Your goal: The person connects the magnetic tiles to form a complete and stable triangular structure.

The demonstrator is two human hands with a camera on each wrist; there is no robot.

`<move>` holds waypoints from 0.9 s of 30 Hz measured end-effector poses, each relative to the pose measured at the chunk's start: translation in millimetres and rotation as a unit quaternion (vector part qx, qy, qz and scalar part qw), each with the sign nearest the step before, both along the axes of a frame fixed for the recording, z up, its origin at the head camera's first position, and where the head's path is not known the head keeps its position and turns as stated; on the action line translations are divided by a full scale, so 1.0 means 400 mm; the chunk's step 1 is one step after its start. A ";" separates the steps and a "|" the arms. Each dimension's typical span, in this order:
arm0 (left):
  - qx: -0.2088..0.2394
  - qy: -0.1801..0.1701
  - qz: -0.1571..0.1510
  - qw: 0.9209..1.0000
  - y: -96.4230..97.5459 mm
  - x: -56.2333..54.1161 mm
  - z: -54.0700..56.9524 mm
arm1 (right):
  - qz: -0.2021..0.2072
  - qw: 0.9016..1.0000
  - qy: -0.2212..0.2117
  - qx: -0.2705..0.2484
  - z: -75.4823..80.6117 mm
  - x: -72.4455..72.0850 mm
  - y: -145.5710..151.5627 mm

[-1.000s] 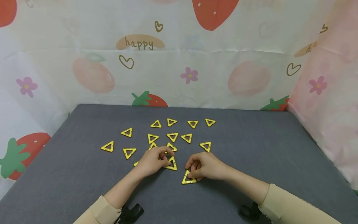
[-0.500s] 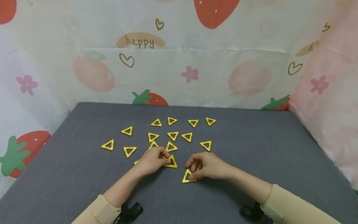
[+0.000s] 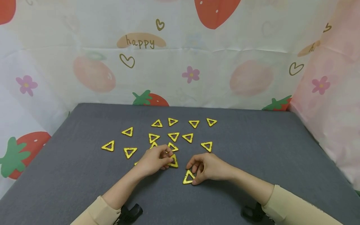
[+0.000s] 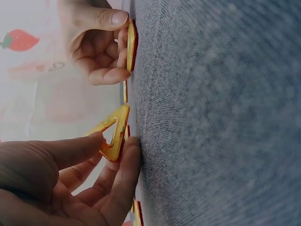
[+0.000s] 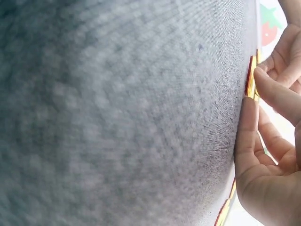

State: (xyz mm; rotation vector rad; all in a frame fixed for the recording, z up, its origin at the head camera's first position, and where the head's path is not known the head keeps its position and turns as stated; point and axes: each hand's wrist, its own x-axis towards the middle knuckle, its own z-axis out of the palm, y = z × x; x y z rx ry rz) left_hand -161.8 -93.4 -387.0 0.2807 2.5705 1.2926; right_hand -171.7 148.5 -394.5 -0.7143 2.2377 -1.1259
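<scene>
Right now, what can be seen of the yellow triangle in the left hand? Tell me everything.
The yellow triangle is a flat frame around a triangular opening, glossy and plastic-looking, with a reddish edge. The left hand pinches it and hides part of it. It is tilted up from the grey tabletop, to the left of the right hand. Whether its lower edge touches the cloth, I cannot tell.

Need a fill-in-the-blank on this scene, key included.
The yellow pieces on the tabletop are hollow ____.
The one fully legible word on the backdrop reads ____.
In the left wrist view, the tilted piece is in the ____ hand.
The held piece lower in the head view is in the ____ hand.
Missing: triangles; happy; left; right.
</scene>
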 end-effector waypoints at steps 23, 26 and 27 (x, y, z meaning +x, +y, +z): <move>0.004 -0.020 -0.064 0.998 0.031 0.018 -0.003 | 0.004 1.000 0.011 0.006 0.004 0.006 -0.001; 0.003 -0.010 -0.067 0.998 0.038 0.022 -0.001 | 0.001 1.000 0.014 0.009 0.005 0.007 -0.002; 0.002 -0.008 -0.068 0.998 0.041 0.023 -0.001 | 0.000 1.000 0.016 0.010 0.005 0.008 -0.002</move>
